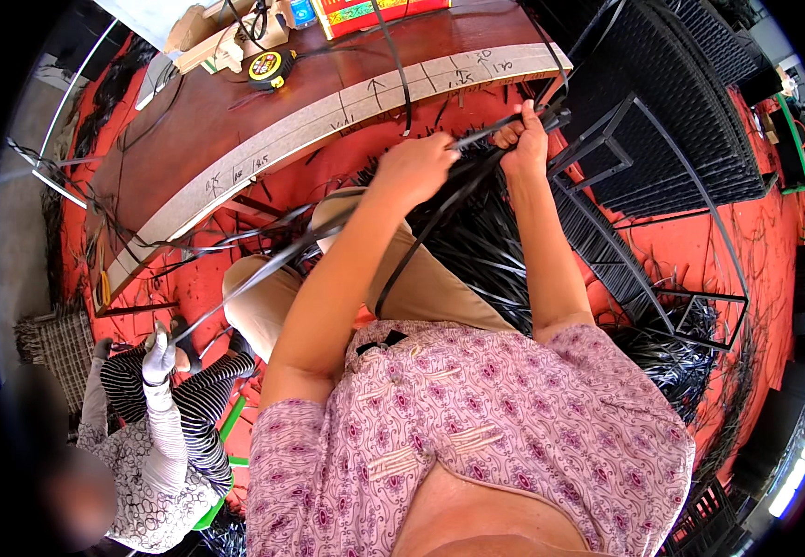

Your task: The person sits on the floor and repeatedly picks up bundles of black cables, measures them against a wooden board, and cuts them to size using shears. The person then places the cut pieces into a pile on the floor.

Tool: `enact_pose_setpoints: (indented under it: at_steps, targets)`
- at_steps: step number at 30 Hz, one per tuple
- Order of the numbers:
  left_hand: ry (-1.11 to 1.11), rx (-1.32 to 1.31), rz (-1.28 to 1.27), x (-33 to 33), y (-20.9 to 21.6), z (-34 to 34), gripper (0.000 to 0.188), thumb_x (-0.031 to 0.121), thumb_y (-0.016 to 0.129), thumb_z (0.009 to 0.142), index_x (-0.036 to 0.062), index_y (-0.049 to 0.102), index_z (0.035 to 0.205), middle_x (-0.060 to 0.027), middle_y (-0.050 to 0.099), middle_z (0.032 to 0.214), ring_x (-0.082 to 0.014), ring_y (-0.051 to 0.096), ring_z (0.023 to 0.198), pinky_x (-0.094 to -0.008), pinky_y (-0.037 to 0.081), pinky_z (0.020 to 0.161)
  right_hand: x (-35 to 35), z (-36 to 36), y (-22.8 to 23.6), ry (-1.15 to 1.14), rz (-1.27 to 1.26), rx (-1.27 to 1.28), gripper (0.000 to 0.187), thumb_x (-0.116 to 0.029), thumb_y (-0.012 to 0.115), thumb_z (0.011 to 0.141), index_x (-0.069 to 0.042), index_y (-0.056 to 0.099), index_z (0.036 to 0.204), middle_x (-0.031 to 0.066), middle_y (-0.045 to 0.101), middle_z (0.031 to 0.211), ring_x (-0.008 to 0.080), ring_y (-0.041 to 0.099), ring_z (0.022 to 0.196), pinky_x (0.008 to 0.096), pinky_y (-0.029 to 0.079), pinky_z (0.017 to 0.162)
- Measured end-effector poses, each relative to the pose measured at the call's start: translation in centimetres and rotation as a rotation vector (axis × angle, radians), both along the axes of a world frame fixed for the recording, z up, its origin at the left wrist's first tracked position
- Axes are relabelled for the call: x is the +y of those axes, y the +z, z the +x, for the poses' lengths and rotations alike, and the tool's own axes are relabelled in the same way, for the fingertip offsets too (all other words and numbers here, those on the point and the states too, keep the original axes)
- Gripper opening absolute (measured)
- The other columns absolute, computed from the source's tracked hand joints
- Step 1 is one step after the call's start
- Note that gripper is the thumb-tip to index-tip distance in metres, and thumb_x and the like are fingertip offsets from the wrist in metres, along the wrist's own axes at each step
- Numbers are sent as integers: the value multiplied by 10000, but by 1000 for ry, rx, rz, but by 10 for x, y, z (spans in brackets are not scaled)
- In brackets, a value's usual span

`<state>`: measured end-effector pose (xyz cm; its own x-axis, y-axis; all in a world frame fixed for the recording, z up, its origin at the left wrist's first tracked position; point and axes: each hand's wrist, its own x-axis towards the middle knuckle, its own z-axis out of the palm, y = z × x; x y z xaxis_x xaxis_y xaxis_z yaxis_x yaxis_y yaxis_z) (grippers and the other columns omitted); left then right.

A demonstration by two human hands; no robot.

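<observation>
My right hand (526, 147) is closed on black flat strips, thumb and fingers pinching them just beyond the table's front edge. To its left, my left hand (415, 169), slightly blurred, has its fingers curled round a strip (477, 136) that runs between both hands. More long strips (277, 264) trail from under my left forearm toward the lower left. One dark strip (428, 227) loops down over my lap. Beneath my hands lies a thick heap of shiny black strips (486, 243), partly hidden by my arms and legs.
A brown table (319, 84) with a marked pale front edge carries a yellow tape measure (271, 69) and a red box (375, 13). At right stand a black metal frame (676, 176) and stacked woven black panels (672, 121). A gloved co-worker (166, 446) sits at lower left.
</observation>
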<state>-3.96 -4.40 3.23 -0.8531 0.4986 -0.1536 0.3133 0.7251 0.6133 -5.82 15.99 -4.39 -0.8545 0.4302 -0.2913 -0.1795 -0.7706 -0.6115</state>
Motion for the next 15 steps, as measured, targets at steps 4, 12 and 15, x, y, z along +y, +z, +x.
enact_pose_setpoints:
  at_steps: [4, 12, 15]
  targets:
    - [32, 112, -102, -82, -31, -21, 362, 403, 494, 879, 64, 621, 871, -188, 636, 891, -385, 596, 877, -500, 448, 741, 6, -41, -22, -73, -2, -100, 284, -335, 600, 906, -89, 567, 769, -41, 282, 516, 100, 279, 414, 280, 221, 409]
    - [113, 225, -117, -173, -43, -44, 348, 402, 509, 892, 91, 662, 862, -161, 627, 769, -365, 602, 782, -457, 466, 681, 25, -118, -70, 17, 56, -187, 179, -259, 602, 885, -132, 563, 765, -7, 336, 531, 139, 353, 427, 312, 292, 386]
    - [55, 397, -206, -196, -66, -46, 420, 427, 523, 897, 49, 601, 731, -176, 590, 722, -349, 570, 692, -452, 447, 635, 21, -97, -67, 398, 75, -23, 207, -357, 534, 891, -156, 576, 864, 6, 486, 618, 186, 456, 512, 314, 403, 457]
